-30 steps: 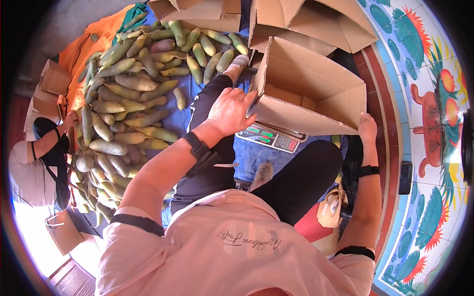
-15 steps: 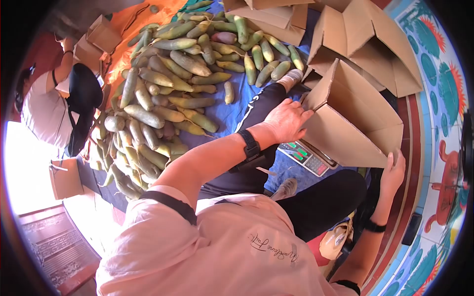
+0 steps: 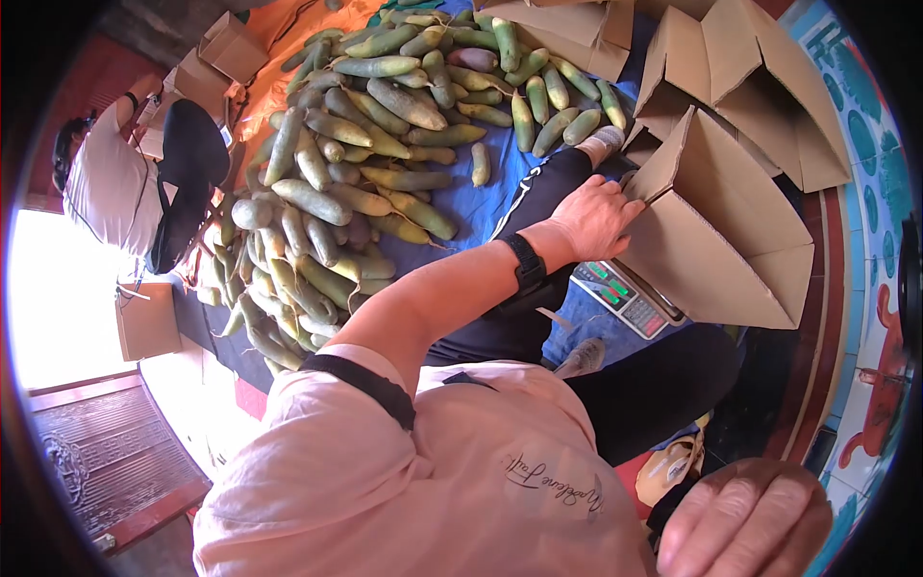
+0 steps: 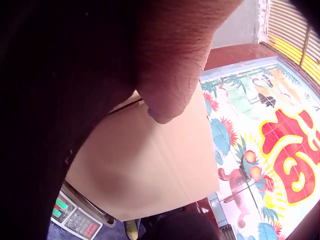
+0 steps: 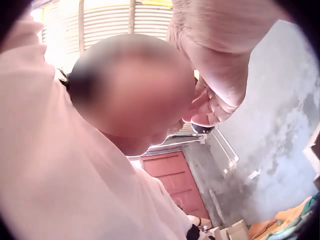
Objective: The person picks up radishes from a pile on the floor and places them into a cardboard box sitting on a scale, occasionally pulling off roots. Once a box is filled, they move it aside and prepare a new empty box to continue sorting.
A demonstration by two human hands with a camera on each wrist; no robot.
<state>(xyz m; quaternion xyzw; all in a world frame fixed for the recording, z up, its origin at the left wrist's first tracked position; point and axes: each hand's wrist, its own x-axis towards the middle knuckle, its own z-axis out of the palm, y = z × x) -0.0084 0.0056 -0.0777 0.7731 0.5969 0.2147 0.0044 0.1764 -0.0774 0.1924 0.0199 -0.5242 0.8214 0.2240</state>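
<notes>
My left hand [image 3: 598, 219] grips the near left corner of an open cardboard box [image 3: 716, 255]. In the left wrist view its thumb [image 4: 167, 107] lies against the flat outer wall of the box [image 4: 150, 160]. Under that box, partly covered, is a digital scale [image 3: 623, 300] with green displays and a keypad. My right hand [image 3: 750, 524] is away from the box, raised close to the head camera with its fingers side by side. In the right wrist view, the right hand [image 5: 220, 65] is beside the blurred face, with a small dark object at its fingertips.
A large heap of green radishes [image 3: 385, 144] covers the blue sheet [image 3: 471, 216] on the left. More open cardboard boxes [image 3: 740, 77] stand behind the held box. Another person [image 3: 120, 192] sits at far left. A painted tile wall [image 3: 860, 125] borders the right.
My right hand has let go of the box's right side and risen toward my head. The head view has turned left, while my left hand stays on the box.
</notes>
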